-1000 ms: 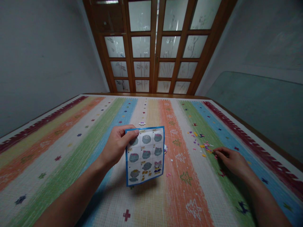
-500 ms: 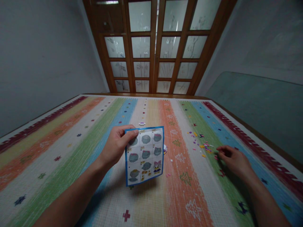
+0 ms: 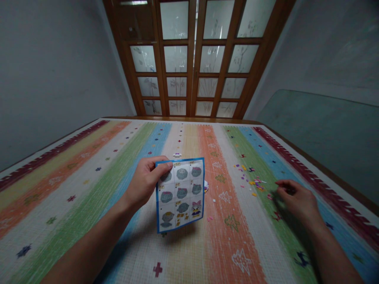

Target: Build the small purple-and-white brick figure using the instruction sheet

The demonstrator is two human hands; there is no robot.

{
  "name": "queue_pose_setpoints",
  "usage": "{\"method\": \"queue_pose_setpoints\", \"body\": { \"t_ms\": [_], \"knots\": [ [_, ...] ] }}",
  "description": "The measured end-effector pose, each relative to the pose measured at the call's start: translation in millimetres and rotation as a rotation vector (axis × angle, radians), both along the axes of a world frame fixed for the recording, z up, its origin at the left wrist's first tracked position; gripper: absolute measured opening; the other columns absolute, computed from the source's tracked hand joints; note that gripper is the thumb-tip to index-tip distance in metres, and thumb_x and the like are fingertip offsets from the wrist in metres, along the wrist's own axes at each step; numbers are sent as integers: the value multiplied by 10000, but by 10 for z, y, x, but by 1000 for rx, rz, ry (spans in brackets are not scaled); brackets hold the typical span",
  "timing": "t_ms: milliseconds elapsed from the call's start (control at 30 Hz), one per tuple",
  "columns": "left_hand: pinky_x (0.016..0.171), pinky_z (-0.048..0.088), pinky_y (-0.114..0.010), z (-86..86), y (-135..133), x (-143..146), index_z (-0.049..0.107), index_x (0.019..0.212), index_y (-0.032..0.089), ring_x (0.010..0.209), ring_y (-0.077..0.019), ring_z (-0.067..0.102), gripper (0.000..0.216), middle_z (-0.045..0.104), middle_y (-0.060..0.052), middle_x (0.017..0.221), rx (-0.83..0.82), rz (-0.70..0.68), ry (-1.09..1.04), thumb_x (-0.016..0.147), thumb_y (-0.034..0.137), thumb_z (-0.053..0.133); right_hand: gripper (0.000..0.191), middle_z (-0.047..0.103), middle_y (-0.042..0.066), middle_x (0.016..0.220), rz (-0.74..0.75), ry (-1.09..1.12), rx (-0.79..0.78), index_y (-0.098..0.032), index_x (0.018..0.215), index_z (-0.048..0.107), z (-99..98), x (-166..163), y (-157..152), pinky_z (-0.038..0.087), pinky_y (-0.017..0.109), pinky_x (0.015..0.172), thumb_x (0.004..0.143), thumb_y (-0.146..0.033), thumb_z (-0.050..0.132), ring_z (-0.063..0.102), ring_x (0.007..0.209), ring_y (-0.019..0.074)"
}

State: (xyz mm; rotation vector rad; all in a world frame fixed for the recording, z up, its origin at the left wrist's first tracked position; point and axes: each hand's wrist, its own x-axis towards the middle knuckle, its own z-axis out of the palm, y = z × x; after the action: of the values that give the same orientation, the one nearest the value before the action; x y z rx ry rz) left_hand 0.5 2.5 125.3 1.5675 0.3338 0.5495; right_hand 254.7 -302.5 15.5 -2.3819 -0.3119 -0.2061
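My left hand (image 3: 145,182) pinches the top left corner of a blue-bordered instruction sheet (image 3: 181,194) and holds it tilted above the striped mat (image 3: 89,205). The sheet shows a grid of small building-step pictures. My right hand (image 3: 297,200) hovers just above the mat at the right, fingers curled together, beside a scatter of tiny coloured pieces (image 3: 254,182). Whether its fingertips hold a piece is too small to tell. A small white assembled piece (image 3: 206,186) peeks out behind the sheet's right edge.
A small white-and-purple piece (image 3: 177,155) lies on the mat beyond the sheet. Wooden doors with frosted glass panes (image 3: 195,59) stand at the far end. Grey walls run along both sides, and a leaning glass pane (image 3: 325,130) stands on the right.
My right hand has drawn back a little to the right, away from the scattered pieces, with its fingers curling in. The left hand and sheet have barely moved.
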Motion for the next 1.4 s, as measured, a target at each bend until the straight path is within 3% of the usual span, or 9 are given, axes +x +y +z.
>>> {"method": "queue_pose_setpoints", "body": {
  "t_ms": [233, 367, 500, 767, 900, 1067, 1167, 1267, 1400],
  "knots": [
    [337, 238, -172, -4, 7, 7, 484, 512, 155, 371, -52, 333, 252, 407, 65, 434, -10, -7, -11, 707, 281, 582, 342, 608, 46, 581, -33, -1, 46, -195, 729, 608, 61, -46, 18, 459, 373, 610, 494, -418, 496, 598, 570, 246],
    [342, 243, -167, -14, 13, 6, 491, 522, 150, 377, -48, 340, 252, 418, 63, 443, -10, -4, -12, 715, 286, 581, 347, 632, 48, 634, -74, 28, 136, -193, 750, 603, 34, -19, 1, 459, 351, 610, 503, -424, 525, 592, 563, 219],
    [340, 237, -164, -11, 12, 5, 481, 513, 152, 371, -44, 328, 262, 399, 70, 435, -8, -11, -14, 719, 282, 578, 344, 669, 72, 741, -100, 60, 284, -200, 765, 550, -21, 25, -4, 462, 313, 578, 487, -404, 557, 583, 563, 186],
    [342, 248, -170, -20, 18, 11, 491, 529, 153, 368, -50, 355, 249, 429, 62, 440, -7, -5, -9, 712, 293, 585, 352, 622, 9, 709, -123, 40, 412, -223, 816, 404, 63, -73, 73, 423, 240, 425, 506, -308, 547, 542, 417, 127],
    [342, 248, -172, -23, 12, 11, 493, 524, 152, 373, -54, 358, 252, 432, 57, 442, -2, -2, 2, 702, 302, 590, 254, 581, -18, 706, -99, -21, 401, -224, 777, 382, 77, -102, 68, 418, 247, 402, 540, -266, 464, 519, 366, 112],
    [339, 232, -171, -16, 15, 10, 479, 509, 158, 374, -52, 333, 263, 407, 60, 439, 6, 7, 1, 701, 302, 585, 264, 593, 24, 720, -95, -93, 300, -193, 787, 522, 30, -60, 70, 445, 287, 529, 565, -321, 460, 559, 524, 152],
    [336, 227, -171, -15, 20, 11, 485, 516, 160, 372, -52, 327, 247, 395, 64, 436, 7, -2, 3, 701, 290, 584, 268, 522, -6, 648, -118, -247, 259, -194, 727, 519, 16, -46, 64, 405, 280, 536, 556, -400, 543, 498, 541, 148],
    [335, 228, -173, -14, 16, 10, 481, 514, 161, 376, -55, 332, 251, 395, 63, 443, 15, -2, -3, 706, 292, 577, 301, 351, -67, 509, -152, -393, 246, -226, 546, 347, 16, -61, 37, 298, 249, 473, 574, -415, 579, 337, 454, 97],
    [335, 229, -173, -13, 7, 8, 473, 512, 162, 375, -52, 324, 262, 389, 65, 441, 16, 3, -3, 713, 297, 574, 408, 204, -82, 462, -133, -458, 247, -237, 493, 179, 38, -120, 15, 222, 229, 461, 650, -349, 538, 227, 443, 72]
  ]
}}
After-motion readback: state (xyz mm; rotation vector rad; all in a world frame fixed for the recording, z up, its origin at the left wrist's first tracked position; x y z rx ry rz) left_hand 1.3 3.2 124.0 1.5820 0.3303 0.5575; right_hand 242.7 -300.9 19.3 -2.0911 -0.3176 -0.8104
